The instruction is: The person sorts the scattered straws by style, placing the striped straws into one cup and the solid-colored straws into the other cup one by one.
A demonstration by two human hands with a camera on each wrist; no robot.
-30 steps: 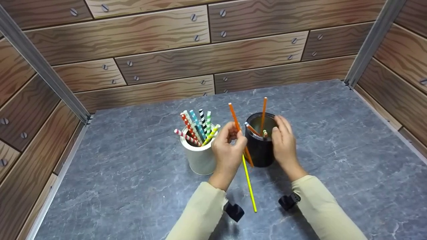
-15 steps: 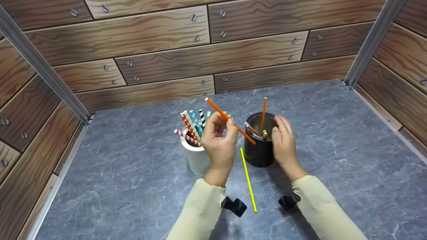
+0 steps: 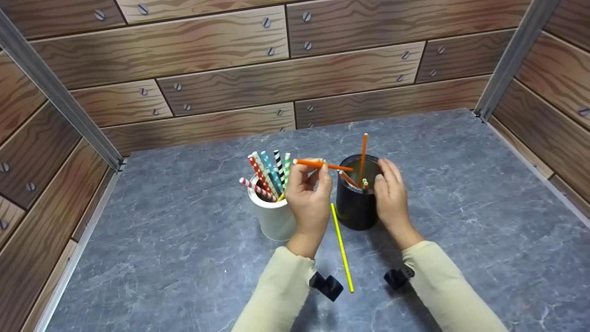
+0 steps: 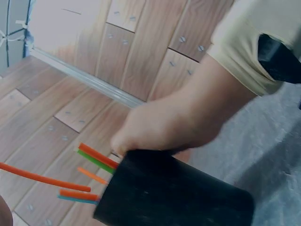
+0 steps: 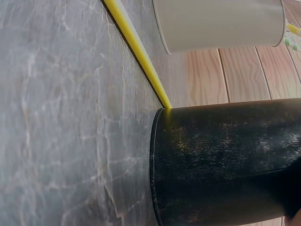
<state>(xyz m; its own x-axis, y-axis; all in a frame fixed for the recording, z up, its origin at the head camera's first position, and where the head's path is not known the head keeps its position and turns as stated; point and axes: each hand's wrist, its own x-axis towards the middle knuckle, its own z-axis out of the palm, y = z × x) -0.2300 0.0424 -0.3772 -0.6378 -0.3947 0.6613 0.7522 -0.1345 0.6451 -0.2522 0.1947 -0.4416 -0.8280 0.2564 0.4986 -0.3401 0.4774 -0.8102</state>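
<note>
My left hand (image 3: 309, 203) pinches an orange straw (image 3: 341, 167) between thumb and fingers. The straw lies almost level, its right end over the mouth of a black cup (image 3: 355, 207). In the left wrist view that orange straw (image 4: 42, 179) has its end just outside the rim. My right hand (image 3: 392, 198) holds the cup's right side near the rim, thumb toward me and fingers at the back. An upright orange straw (image 3: 363, 154) and a few shorter-showing straw ends, including blue and green, stick out of the cup.
A yellow straw (image 3: 341, 249) lies on the grey marbled table (image 3: 175, 258), its far end by the black cup's base. Left of my hand stands a white cup (image 3: 274, 221) with several patterned straws (image 3: 267, 170). Wood-print walls (image 3: 221, 69) enclose the table.
The orange straw in my left hand has come up from beside the black cup and swung from steep to nearly level, its end now at the rim. The right hand stays put.
</note>
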